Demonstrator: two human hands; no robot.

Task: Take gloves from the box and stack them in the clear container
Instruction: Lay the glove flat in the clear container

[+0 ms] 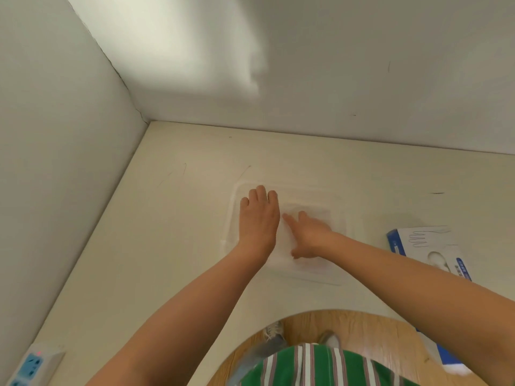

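Observation:
A clear shallow container lies on the cream table in the middle of the view, with pale translucent gloves lying flat inside it. My left hand rests palm down on the container's left part, fingers straight and pointing away from me. My right hand lies flat on the gloves just beside it, fingers spread and pointing left. The white and blue glove box lies flat on the table to the right, partly hidden by my right forearm.
White walls close the table at the left and the back. A power strip with blue sockets sits at the near left corner. The table's near edge curves inward around my body, with wooden floor below.

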